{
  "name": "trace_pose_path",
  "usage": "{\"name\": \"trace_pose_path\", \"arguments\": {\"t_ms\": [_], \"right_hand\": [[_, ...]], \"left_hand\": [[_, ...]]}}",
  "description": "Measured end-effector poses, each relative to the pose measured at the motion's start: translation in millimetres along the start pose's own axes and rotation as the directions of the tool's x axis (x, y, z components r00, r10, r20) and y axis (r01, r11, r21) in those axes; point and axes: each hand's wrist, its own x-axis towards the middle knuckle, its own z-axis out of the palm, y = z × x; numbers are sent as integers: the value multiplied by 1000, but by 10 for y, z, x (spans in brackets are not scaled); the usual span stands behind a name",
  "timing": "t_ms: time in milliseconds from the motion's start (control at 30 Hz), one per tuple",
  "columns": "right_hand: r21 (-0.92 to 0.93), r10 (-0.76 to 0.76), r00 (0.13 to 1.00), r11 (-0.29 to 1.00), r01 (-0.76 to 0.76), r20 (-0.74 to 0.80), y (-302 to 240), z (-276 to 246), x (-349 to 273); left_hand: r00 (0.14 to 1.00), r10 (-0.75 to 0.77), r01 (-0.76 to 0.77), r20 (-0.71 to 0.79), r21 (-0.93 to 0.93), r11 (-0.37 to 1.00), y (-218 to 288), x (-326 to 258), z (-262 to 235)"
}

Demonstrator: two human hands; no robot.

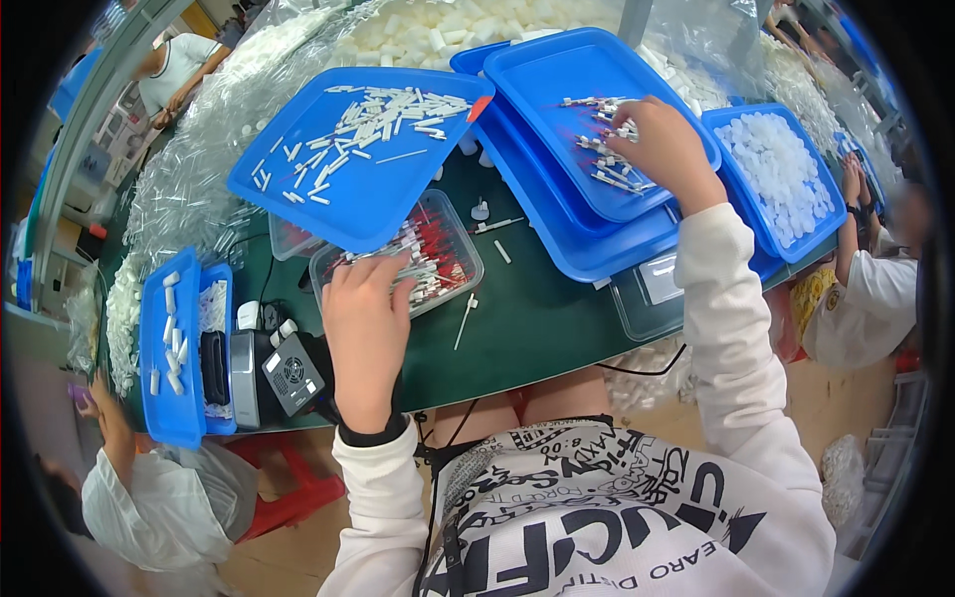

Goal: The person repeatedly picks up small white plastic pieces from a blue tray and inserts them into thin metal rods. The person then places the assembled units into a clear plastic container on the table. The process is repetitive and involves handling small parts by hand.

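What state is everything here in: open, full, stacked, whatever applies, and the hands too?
Box: open, holding sticks.
Upper tray: stacked on another tray, holding sticks.
Tube tray: uncovered, bearing scattered tubes.
Piece tray: heaped with whitish pieces.
Loose stick: lying on the table.
Left hand: bent over the box; grip unclear.
Right hand: bent over the upper tray's sticks; grip unclear.
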Motion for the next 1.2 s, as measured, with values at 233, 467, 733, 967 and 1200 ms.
{"name": "trace_pose_path", "arguments": {"t_ms": [233,467,733,967,1200], "right_hand": [[164,-362,925,925,342,117,-1059,125,391],[307,-481,853,858,412,200,-1659,837,773],[255,-420,859,900,353,294,-1719,794,709],[339,-431,901,855,393,42,-1649,990,752],[459,-534,810,798,390,241,-1941,1045,770]], "left_hand": [[998,-6,8,59,-37,999,-20,19,64],[999,2,0,37,-47,999,3,39,25],[999,-23,14,-44,-193,981,-64,-3,-72],[933,-241,45,-266,-580,813,-6,-27,-135],[850,-484,110,-210,-827,552,-101,-26,-65]]}}
